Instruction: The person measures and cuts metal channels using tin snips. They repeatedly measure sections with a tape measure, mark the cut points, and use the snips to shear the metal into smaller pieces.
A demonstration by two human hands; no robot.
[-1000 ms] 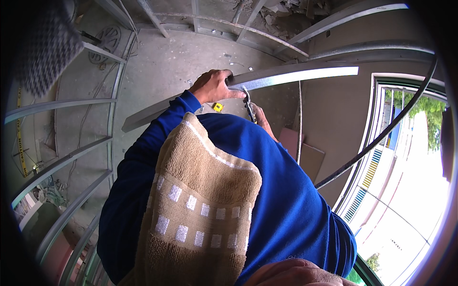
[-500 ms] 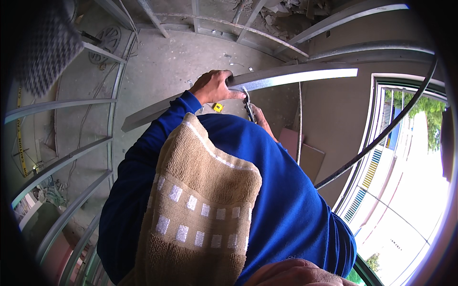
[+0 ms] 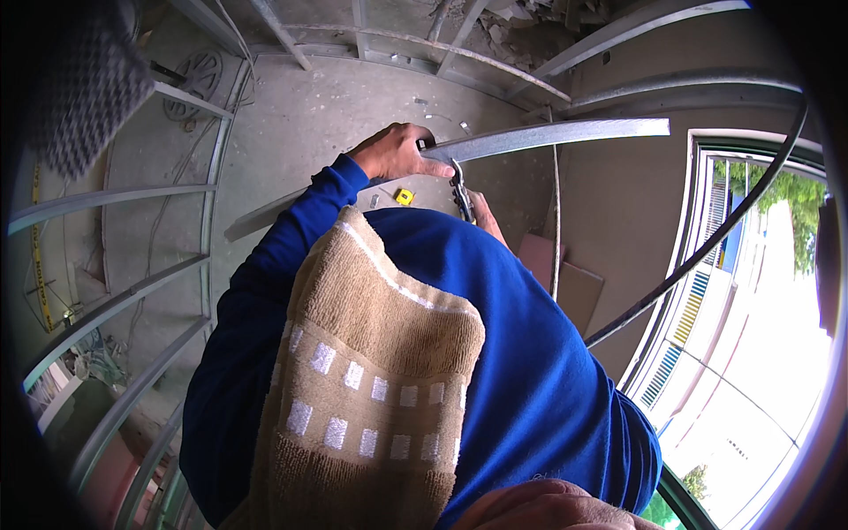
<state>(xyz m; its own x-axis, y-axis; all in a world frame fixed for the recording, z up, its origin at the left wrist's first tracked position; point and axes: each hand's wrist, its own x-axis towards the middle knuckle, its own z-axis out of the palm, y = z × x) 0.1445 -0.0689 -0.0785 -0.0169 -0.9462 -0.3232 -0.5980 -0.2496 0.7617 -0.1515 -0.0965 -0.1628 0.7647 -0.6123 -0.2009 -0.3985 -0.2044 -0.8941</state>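
My left hand (image 3: 395, 152) is closed around a long galvanized metal stud (image 3: 565, 135), gripping it near its middle. The stud runs from the lower left, partly behind my left forearm, out to the right. Just right of that thumb, the metal jaws of tin snips (image 3: 460, 189) meet the stud's near edge. My right hand (image 3: 485, 218) is wrapped round the snips' handles; much of it is hidden behind my blue shirt. A yellow tape measure (image 3: 404, 197) lies on the floor below my left hand.
Metal framing (image 3: 115, 196) rises on the left. A dark cable (image 3: 707, 256) crosses before the bright window (image 3: 742, 353) on the right. Board pieces (image 3: 574, 296) lean by the wall. A tan towel (image 3: 380, 353) hangs over my chest. Small scraps (image 3: 437, 116) lie on the concrete floor.
The stud has rolled and shifted slightly, so its side face looks narrower. My left hand has turned a little with it. The snips stay at the near edge.
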